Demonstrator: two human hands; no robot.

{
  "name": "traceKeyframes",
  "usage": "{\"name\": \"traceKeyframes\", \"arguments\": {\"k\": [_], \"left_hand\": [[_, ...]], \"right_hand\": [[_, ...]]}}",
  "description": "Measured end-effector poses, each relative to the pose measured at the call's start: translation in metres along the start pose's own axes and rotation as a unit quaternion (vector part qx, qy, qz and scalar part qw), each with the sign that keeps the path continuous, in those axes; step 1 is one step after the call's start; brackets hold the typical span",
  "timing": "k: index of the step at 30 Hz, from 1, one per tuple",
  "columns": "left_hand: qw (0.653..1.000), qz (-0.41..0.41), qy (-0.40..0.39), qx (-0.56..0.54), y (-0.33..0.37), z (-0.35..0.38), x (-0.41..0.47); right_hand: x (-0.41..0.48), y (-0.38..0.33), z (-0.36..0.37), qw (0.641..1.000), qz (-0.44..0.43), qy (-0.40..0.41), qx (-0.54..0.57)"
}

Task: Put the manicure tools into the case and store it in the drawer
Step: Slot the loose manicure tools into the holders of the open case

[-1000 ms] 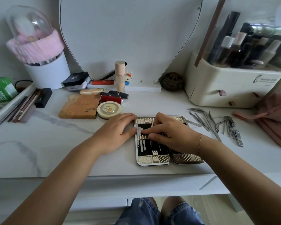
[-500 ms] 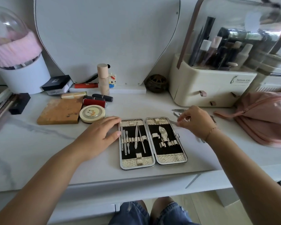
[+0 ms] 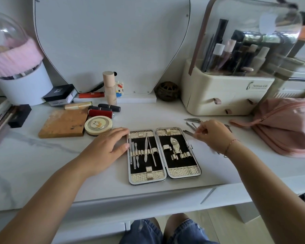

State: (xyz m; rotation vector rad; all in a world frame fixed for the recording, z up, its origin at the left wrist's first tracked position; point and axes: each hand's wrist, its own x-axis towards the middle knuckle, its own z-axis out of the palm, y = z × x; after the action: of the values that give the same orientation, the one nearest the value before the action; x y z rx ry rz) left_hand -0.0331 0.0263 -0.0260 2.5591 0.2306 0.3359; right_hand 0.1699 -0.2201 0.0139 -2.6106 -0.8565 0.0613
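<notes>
A round cream compact (image 3: 98, 125) sits just beside an orange square palette (image 3: 62, 123); a pink fabric pouch (image 3: 285, 127) lies beside a cream plastic organiser (image 3: 218, 95).

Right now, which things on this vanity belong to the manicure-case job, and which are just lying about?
Job: open case, tools strapped inside, loose tools beside it, left hand resting against the case edge, right hand pinching a slim tool.
Lying about: red lipstick, round compact, brown palette, foundation bottle, cream organiser, pink pouch.
</notes>
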Motion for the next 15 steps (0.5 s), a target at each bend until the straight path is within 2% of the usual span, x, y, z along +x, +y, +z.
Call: {"name": "traceKeyframes", "arguments": {"k": [4, 6, 9, 11, 15], "left_hand": [[1.000, -0.005, -0.003, 0.003, -0.002, 0.001, 0.000], [1.000, -0.010, -0.011, 0.003, -0.004, 0.002, 0.000], [1.000, -0.015, -0.018, 0.003, -0.007, 0.003, 0.000], [1.000, -0.016, -0.020, 0.006, -0.006, 0.003, 0.001], [0.999, -0.017, -0.026, 0.008, -0.006, 0.002, 0.001]], "right_hand": [[-0.005, -0.018, -0.009, 0.995, -0.035, 0.047, 0.086], [-0.007, -0.040, -0.009, 0.981, -0.058, 0.000, 0.185], [-0.002, -0.069, 0.004, 0.940, -0.045, -0.108, 0.320], [0.008, -0.077, 0.013, 0.924, -0.023, -0.153, 0.351], [0.029, -0.082, 0.018, 0.910, 0.035, -0.192, 0.366]]}}
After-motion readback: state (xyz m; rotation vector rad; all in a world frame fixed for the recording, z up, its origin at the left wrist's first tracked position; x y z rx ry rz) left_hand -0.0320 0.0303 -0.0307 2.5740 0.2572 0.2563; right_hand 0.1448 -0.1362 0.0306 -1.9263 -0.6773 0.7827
